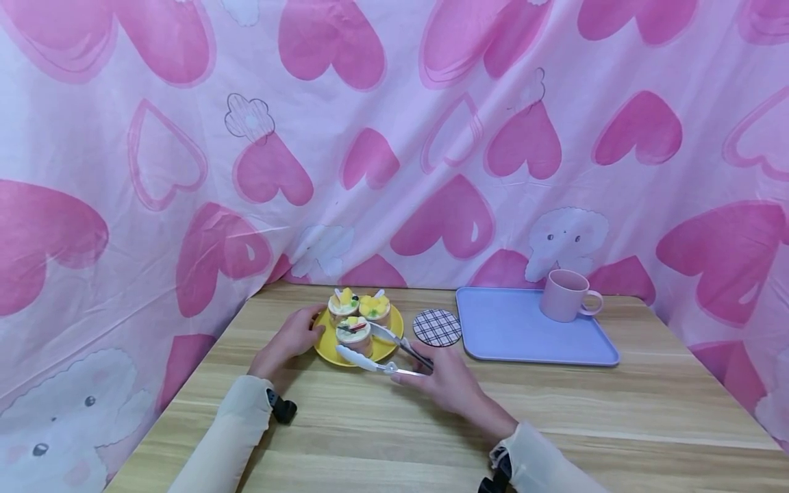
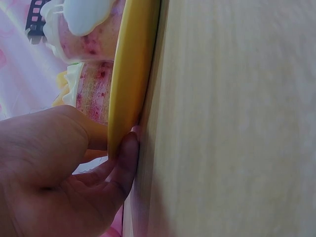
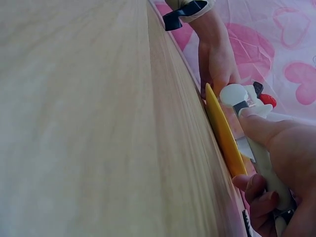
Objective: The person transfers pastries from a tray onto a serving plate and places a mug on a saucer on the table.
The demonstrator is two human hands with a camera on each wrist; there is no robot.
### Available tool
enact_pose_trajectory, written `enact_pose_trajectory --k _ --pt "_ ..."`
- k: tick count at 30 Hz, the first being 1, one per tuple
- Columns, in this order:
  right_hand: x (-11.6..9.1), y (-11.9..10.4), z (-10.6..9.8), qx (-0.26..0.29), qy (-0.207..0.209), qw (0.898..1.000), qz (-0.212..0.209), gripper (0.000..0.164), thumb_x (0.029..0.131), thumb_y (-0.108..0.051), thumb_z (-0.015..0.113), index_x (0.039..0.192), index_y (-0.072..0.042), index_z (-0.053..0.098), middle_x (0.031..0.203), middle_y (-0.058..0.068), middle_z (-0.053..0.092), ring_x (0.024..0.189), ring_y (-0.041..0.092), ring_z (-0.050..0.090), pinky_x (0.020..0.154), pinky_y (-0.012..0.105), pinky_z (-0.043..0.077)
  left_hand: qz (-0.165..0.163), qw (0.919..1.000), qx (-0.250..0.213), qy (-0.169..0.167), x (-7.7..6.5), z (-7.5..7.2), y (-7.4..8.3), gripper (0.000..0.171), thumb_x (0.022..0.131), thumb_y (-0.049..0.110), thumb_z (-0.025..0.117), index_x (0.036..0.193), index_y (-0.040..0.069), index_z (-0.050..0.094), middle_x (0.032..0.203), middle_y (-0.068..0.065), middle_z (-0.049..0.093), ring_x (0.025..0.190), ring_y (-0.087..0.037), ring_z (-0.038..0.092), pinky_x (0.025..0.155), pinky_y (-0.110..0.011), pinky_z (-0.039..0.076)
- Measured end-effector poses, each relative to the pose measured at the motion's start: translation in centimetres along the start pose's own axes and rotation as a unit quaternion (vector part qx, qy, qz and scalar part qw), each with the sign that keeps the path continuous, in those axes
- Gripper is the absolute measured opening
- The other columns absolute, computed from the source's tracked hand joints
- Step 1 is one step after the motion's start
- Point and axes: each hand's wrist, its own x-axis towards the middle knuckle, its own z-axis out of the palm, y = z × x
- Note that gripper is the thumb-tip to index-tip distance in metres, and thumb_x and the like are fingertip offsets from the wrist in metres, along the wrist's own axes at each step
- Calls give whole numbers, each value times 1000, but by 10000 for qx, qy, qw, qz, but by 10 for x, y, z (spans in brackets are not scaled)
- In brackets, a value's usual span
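On the table sits a yellow plate [image 1: 396, 320] bearing three small cup cakes topped with cream and fruit. My left hand [image 1: 292, 340] pinches the plate's left rim, thumb above and fingers beneath, as the left wrist view shows. My right hand [image 1: 455, 380] grips a pair of tongs [image 1: 383, 334] with white tips and dark-and-silver arms. The tips straddle the front cup cake [image 1: 354, 341], one on each side; whether both touch it I cannot tell. Behind it stand the back-left cup cake [image 1: 342, 306] and the back-right cup cake [image 1: 374, 310].
Right of the plate lies a round checked coaster [image 1: 436, 328]. Farther right is a blue-lavender tray [image 1: 511, 332], with a pink mug [image 1: 562, 296] at its back right. A pink heart-patterned cloth [image 1: 370, 226] hangs behind the wooden table [image 1: 394, 431].
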Motion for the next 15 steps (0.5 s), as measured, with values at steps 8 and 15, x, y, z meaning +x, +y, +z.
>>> enact_pose_trajectory --k 8,15 --pt "-7 2 -8 82 -135 9993 351 65 85 -66 83 134 -24 75 86 -15 66 79 9 58 65 22 49 112 9999 22 67 -1 -1 0 58 109 6 58 164 1 42 161 -26 53 136 -39 60 118 -57 52" --pt "-21 1 -18 -28 -54 9992 401 71 84 -64 85 143 -26 72 81 -19 64 70 5 55 58 21 47 219 9997 57 121 1 -1 -4 57 108 5 58 163 0 44 158 -27 55 134 -39 62 116 -57 54"
